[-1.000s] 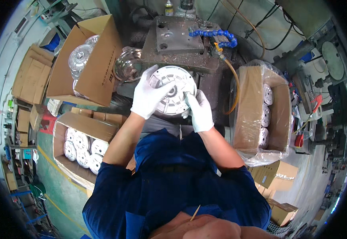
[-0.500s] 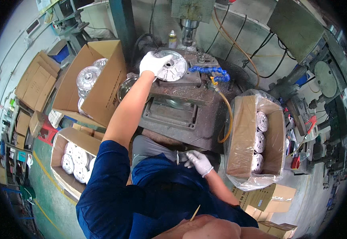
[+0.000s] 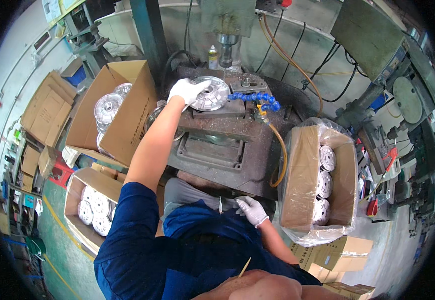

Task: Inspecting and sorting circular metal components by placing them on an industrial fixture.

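My left hand (image 3: pixel 185 91), in a white glove, grips the left rim of a shiny round metal wheel cover (image 3: pixel 214 96). It lies face up and a little tilted on the metal block of a press bed (image 3: pixel 217 113). Another shiny round part (image 3: pixel 152 119) sits just left of the block, partly behind my forearm. My gloved right hand (image 3: pixel 252 211) rests low by my thigh, below the machine's front edge. Its fingers are curled, and anything inside them is hidden.
A blue jointed hose (image 3: pixel 255 97) reaches toward the wheel cover from the right, beneath the press spindle (image 3: pixel 226 50). A spray can (image 3: pixel 213 57) stands behind. Cartons of round metal parts stand left (image 3: pixel 135 115), lower left (image 3: pixel 85 235) and right (image 3: pixel 297 175).
The view has shifted slightly, so the machine sits lower and further left in the picture. My left hand stays on the wheel cover's rim; my right hand stays by my thigh.
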Demonstrator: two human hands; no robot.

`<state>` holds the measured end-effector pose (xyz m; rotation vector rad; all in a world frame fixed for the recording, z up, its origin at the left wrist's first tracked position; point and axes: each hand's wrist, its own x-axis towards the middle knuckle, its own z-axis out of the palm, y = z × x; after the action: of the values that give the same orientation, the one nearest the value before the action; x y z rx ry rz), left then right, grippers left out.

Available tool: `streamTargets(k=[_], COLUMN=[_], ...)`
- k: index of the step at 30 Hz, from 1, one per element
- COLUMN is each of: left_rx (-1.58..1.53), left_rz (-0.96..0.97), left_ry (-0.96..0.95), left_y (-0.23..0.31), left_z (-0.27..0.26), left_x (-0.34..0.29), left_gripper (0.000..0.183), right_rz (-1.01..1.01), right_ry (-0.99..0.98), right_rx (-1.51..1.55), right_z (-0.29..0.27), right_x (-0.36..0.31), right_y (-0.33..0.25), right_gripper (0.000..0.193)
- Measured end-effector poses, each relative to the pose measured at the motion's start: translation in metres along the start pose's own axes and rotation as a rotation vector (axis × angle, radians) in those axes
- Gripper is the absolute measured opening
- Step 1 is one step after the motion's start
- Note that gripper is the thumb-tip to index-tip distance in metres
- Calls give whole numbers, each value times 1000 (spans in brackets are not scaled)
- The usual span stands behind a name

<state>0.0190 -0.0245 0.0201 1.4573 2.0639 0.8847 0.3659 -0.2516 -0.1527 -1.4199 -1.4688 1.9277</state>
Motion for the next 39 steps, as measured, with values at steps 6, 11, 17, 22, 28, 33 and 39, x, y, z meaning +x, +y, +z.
streamTargets(k=[6,11,17,22,28,33,39], left_rx=[28,103,170,13,68,-51,85], left_rz=[-6,-32,17,-13,47,-8,1], left_ry=[31,-22,0,-63,21,-58,0], left_y=[1,8,0,-7,-6,-8,-7], left_z=[4,-5,-1,3,3,5,3], left_x=[3,-3,8,10,10,9,8], left_gripper=[79,79,77,84,79,81,77], right_rz=[14,-14,-75,-88,183,293,317], right_ry=[-2,-4,24,96,-47,112,3], right_rx=[-57,-81,-321,-629,88,398,535], right_z=[1,1,-3,-2,5,-10,-21], right_x=[4,7,16,18,32,50,55], right_y=[5,18,46,61,80,98,110], right_gripper=[30,37,45,32,37,32,35])
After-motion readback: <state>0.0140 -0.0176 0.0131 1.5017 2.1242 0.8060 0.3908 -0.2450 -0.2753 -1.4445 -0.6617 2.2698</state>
